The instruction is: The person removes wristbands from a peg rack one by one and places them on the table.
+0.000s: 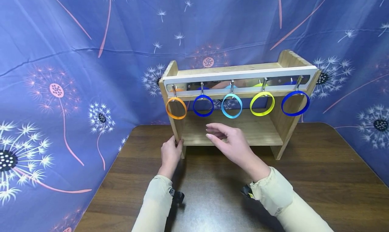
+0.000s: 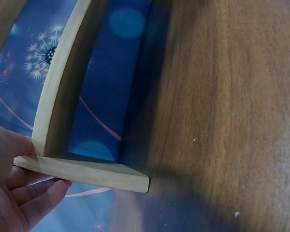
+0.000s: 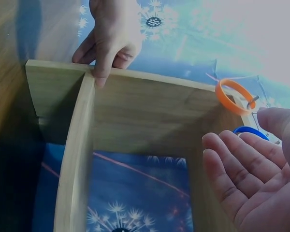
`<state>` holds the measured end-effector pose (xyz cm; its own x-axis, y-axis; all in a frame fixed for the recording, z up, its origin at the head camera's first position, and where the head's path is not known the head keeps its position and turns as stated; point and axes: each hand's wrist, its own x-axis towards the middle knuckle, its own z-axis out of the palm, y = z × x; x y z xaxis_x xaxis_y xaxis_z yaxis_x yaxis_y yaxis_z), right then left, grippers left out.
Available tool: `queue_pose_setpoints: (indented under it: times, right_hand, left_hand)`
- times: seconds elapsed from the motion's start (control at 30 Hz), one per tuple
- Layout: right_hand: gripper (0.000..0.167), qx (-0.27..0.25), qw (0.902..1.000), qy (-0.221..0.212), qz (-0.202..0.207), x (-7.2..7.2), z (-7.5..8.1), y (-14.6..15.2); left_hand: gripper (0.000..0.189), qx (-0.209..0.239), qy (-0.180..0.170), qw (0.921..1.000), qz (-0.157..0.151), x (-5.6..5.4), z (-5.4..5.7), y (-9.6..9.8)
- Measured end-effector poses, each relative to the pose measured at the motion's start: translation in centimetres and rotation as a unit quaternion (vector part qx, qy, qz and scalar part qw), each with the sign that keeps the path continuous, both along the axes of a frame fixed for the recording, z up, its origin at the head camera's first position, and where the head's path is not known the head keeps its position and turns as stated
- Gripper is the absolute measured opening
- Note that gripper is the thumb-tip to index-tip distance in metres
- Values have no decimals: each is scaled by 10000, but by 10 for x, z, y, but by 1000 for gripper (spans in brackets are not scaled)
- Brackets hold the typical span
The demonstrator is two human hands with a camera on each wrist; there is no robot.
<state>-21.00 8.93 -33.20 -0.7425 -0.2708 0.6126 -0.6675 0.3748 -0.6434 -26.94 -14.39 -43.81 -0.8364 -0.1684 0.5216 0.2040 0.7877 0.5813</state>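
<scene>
- Wooden shelf [image 1: 255,124], on table [image 1: 209,198]: left hand [image 1: 171,153] grips side panel [image 1: 174,126] at shelf's 8 o'clock.
- Right hand [image 1: 233,144] hovers at 6 o'clock, thumb and fingers apart.
- Five rings [image 1: 232,117] hang on hooks [image 1: 232,85], 12 o'clock from that hand.

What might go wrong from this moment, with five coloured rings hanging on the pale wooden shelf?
In the head view, the empty right grip shows just below the round light blue ring; if raised, it could knock the ring off its silver metal hook. The left grip holds only the left panel of the pale wooden shelf, so an uneven pull might shift or tilt it.
</scene>
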Motion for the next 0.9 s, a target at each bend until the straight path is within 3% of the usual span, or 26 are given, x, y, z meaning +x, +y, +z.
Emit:
queue_pose_setpoints:
  times: [0.5, 0.9]
  right_hand:
    - [27, -15, 10000, 59, 60, -12, 8, -18]
    - [29, -5, 9997, -198, 119, -15, 17, -31]
  left_hand:
    - [16, 30, 42, 10000, -14, -1, -1, 0]
    - [17, -2, 52, 10000, -34, -2, -1, 0]
